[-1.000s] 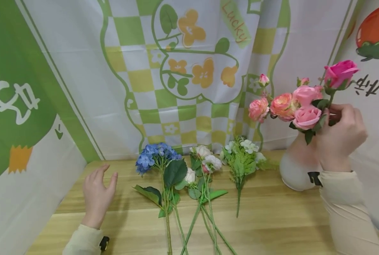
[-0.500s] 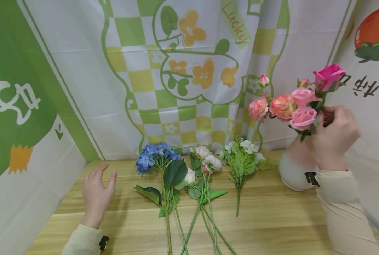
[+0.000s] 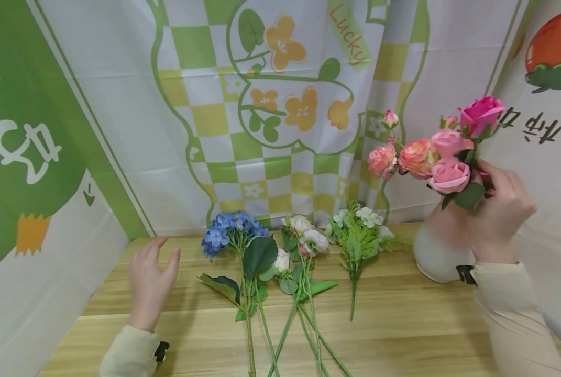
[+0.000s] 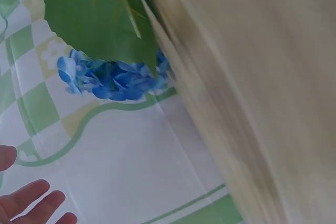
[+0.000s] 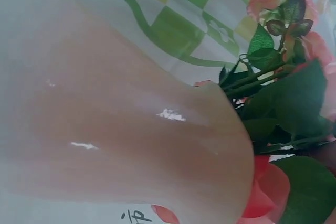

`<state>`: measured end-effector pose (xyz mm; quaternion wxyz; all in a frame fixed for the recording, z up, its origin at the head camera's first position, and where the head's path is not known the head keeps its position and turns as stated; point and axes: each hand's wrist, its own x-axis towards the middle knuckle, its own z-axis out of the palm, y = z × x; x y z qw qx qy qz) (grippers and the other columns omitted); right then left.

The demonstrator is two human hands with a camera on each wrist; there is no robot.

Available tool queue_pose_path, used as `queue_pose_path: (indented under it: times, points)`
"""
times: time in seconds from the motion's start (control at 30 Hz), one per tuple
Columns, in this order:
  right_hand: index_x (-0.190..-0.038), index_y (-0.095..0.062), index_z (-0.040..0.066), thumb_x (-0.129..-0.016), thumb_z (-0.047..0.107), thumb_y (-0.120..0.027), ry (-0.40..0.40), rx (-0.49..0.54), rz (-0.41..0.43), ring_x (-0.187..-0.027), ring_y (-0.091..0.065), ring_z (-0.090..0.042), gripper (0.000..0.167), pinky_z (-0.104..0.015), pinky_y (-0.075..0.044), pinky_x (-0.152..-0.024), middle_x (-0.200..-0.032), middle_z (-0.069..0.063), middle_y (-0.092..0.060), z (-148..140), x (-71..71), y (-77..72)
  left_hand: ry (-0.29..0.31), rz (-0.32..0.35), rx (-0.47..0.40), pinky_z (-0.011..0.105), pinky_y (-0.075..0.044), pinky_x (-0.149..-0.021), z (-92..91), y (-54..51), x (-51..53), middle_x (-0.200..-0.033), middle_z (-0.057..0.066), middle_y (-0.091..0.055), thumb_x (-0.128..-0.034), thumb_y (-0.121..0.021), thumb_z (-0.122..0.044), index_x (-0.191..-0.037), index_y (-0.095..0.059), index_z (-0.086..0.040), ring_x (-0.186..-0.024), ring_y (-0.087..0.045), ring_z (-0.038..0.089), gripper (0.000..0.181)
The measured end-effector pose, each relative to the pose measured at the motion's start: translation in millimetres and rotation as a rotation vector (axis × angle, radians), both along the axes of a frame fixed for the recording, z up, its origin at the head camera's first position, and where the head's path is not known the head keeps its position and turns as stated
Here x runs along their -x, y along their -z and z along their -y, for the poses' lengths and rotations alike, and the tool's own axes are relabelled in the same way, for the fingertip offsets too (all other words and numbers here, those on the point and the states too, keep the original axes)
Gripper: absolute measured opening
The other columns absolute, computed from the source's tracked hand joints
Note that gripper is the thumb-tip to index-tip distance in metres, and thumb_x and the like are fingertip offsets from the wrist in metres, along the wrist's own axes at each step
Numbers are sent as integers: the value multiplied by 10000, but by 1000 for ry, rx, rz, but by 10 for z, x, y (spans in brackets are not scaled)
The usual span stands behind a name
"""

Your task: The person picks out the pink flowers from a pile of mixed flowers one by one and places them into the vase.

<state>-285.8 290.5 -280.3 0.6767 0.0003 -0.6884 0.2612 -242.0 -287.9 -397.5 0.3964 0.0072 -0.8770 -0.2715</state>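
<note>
My right hand (image 3: 504, 209) is at the mouth of a pink-and-white vase (image 3: 438, 248), its fingers curled at the stem of a magenta rose (image 3: 482, 116). Leaves partly hide the fingertips. Beside that rose, light pink roses (image 3: 450, 176) and peach-pink blooms (image 3: 418, 158) lean left out of the vase. The right wrist view shows the glossy vase (image 5: 131, 119) close up, with stems and leaves (image 5: 286, 98) at its rim. My left hand (image 3: 153, 283) holds nothing, its fingers relaxed above the table's left side; its fingertips (image 4: 37, 190) appear in the left wrist view.
On the wooden table (image 3: 403, 324) lie a blue hydrangea (image 3: 233, 230), white flowers (image 3: 313, 242) with crossing long stems, and a green-and-white sprig (image 3: 358, 235). A checked cloth (image 3: 275, 173) hangs behind. Printed panels stand at both sides.
My right hand and the magenta rose have moved left and slightly down, closer to the pink roses. A leaf by the hand has shifted. My left hand has moved slightly right.
</note>
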Motion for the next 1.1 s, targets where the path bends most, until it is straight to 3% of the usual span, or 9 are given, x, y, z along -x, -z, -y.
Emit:
queue_pose_path:
  times: [0.07,0.2,0.3,0.47,0.57,0.73,0.93,1.1]
  points:
    - [-1009,-751,101,-920,235,-595,-5,14,5,-807,-665,-350,225,0,-319,-770,-916,-141,-730,20,-29,-12,6,-13,3,565,-323,-1002,-35,-16,35,-1228,252,-587,-879,-650,-181,-1218,-578,43,-1129,-503,436,412]
    - [-1056,-717,86,-924,244,-572,-13,67,-26,-881,-619,-358,252,-152,-360,-851,-976,-121,-719,109,-102,-38,27,-18,-7,571,-312,-1012,-123,-48,112,-1233,255,-584,-868,-663,-168,-1212,-583,43,-1143,-495,442,412]
    - [-1054,-686,122,-910,237,-566,-13,123,-120,-923,-559,-369,219,-288,-342,-910,-1001,-115,-697,253,-171,-57,42,15,-22,571,-302,-1018,-221,-78,150,-1230,264,-574,-869,-664,-164,-1227,-573,39,-1148,-475,447,421]
    - [-980,-658,114,-847,226,-551,-40,203,-311,-880,-536,-369,204,-288,-303,-938,-935,-136,-663,591,-286,-65,47,86,-28,542,-364,-944,-411,-121,213,-1183,273,-577,-863,-680,-156,-1242,-572,29,-1092,-479,440,435]
    - [-941,-659,80,-814,249,-551,-90,229,-361,-878,-541,-346,238,-285,-305,-928,-905,-129,-653,735,-290,-27,50,143,-45,528,-390,-893,-527,-141,255,-1160,254,-583,-866,-673,-158,-1249,-574,17,-1067,-478,418,433]
    - [-904,-664,29,-801,221,-568,-144,210,-388,-822,-500,-374,238,-315,-314,-897,-848,-178,-625,912,-220,94,73,191,-66,486,-401,-819,-734,-170,322,-1067,218,-600,-858,-671,-117,-1220,-594,16,-997,-482,373,394]
    - [-902,-655,21,-824,203,-586,-171,150,-411,-820,-540,-378,209,-360,-318,-903,-880,-164,-649,1139,-164,207,126,177,-86,432,-406,-750,-1002,-202,396,-922,199,-621,-843,-685,-83,-1123,-637,16,-874,-502,337,300]
    - [-919,-641,-32,-830,114,-599,-255,52,-343,-783,-538,-380,176,-326,-351,-851,-858,-195,-642,1269,-62,357,173,188,-98,442,-408,-806,-1230,-203,440,-848,159,-630,-842,-699,-101,-1022,-665,-12,-812,-521,306,204]
